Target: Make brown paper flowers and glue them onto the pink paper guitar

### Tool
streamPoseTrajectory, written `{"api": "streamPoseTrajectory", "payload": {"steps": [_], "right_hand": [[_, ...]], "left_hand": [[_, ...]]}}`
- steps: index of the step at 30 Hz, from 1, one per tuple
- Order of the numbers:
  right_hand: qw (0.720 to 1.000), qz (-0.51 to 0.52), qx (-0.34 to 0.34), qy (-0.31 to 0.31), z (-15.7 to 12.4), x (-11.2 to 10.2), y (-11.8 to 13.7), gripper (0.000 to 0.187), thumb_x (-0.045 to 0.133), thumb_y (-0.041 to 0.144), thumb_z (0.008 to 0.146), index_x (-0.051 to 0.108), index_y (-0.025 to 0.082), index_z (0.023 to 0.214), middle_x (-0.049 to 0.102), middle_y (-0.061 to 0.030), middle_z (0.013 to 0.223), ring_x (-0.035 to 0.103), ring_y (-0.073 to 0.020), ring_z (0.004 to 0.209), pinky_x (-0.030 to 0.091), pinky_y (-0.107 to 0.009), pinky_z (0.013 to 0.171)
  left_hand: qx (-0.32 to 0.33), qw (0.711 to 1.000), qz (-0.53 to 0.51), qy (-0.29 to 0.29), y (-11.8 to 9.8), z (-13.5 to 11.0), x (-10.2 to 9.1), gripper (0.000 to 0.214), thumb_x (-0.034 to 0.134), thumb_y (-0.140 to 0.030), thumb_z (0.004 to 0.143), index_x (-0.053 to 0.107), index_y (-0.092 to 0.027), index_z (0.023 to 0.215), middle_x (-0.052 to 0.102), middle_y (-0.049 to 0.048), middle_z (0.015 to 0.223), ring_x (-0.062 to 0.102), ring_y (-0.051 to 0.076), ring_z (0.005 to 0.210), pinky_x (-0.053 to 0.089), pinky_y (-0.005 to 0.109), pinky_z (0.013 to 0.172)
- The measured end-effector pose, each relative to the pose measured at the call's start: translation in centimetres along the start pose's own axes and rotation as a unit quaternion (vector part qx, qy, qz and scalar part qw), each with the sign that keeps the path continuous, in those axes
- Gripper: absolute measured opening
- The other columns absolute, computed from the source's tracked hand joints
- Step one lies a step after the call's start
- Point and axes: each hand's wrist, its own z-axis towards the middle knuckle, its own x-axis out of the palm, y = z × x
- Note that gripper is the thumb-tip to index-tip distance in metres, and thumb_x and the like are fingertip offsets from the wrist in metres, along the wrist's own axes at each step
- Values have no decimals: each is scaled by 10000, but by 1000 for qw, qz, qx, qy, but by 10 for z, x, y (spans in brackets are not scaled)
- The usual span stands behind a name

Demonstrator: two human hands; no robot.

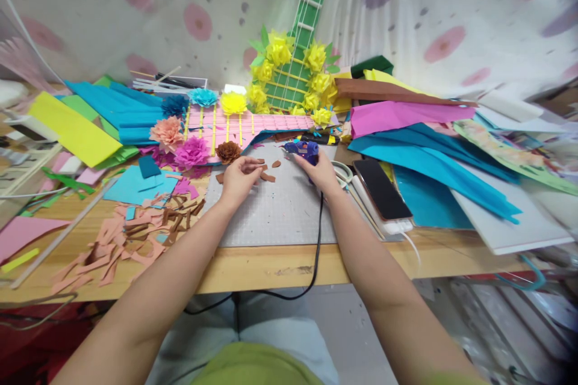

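Note:
My left hand point(239, 177) rests on the grey cutting mat point(275, 210), its fingers pinched on a small brown paper piece point(258, 167). More brown paper pieces point(268, 177) lie just beside it. My right hand point(321, 169) is wrapped round a purple-blue glue gun point(301, 149) whose black cord point(318, 234) runs back over the table edge. A brown paper flower point(228, 151) sits just beyond the left hand.
Pink, magenta, blue and yellow paper flowers point(192, 152) lie on a pink panel point(253, 123). A green guitar-shaped model point(298, 66) stands behind. Paper sheets point(433, 150) pile right, scraps point(130, 234) left. A phone point(382, 189) lies by my right wrist.

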Motion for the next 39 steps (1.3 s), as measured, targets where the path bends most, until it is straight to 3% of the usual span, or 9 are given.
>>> {"api": "streamPoseTrajectory", "payload": {"steps": [4,6,8,10,12,16,23,31,39], "right_hand": [[992,-115,42,15,0,6,-2,383,667,480,680,611,148,861,670,-158,902,624,-316,898,463,-490,828],[995,-84,46,0,0,6,-1,385,656,495,680,619,148,841,677,-146,849,632,-299,851,477,-465,793],[999,9,38,8,-1,1,3,417,653,521,668,623,150,856,681,-120,821,631,-242,769,494,-397,723],[991,114,23,67,-4,-9,8,435,642,539,676,623,154,877,679,-94,819,607,-175,679,484,-324,636],[976,155,9,153,-9,-20,15,418,649,541,682,624,156,844,661,-64,765,559,-128,599,448,-277,567],[966,49,14,253,-14,-35,21,401,663,550,682,584,160,637,512,5,511,434,-92,471,355,-253,478],[967,-1,-5,256,-13,-28,18,403,659,570,685,526,195,621,490,24,498,409,-94,445,326,-253,441],[968,-19,-14,250,-16,-24,19,335,665,517,710,627,195,793,464,44,479,396,-106,436,342,-268,444],[968,-18,-34,249,-14,-22,17,342,662,515,714,639,189,815,464,48,492,404,-105,467,370,-261,483]], "left_hand": [[-24,1000,1,-10,1,0,-1,266,727,-284,598,589,-150,782,691,61,719,673,172,638,490,211,447],[-30,999,3,-13,3,1,-1,276,733,-290,596,592,-151,787,688,59,711,673,172,636,488,205,441],[-31,999,6,-15,5,1,-2,292,739,-300,590,593,-151,795,692,63,723,674,175,642,487,205,437],[-33,999,5,-16,8,2,-4,312,743,-308,581,592,-148,803,695,67,738,675,178,648,494,212,441],[-38,999,0,-18,9,3,-4,324,746,-305,573,588,-145,806,695,65,744,671,175,648,499,216,446],[-55,998,-11,-28,8,4,-4,308,744,-265,560,575,-143,786,682,46,713,659,166,639,511,224,457],[-69,997,-29,-30,4,3,-3,279,732,-224,556,565,-146,765,672,33,689,649,155,626,518,236,479],[-73,996,-36,-26,4,4,-3,305,751,-234,539,563,-147,763,678,32,684,652,151,624,518,228,485],[-75,996,-35,-22,4,3,-4,328,770,-246,529,568,-146,767,680,36,694,652,151,626,523,232,495]]}}
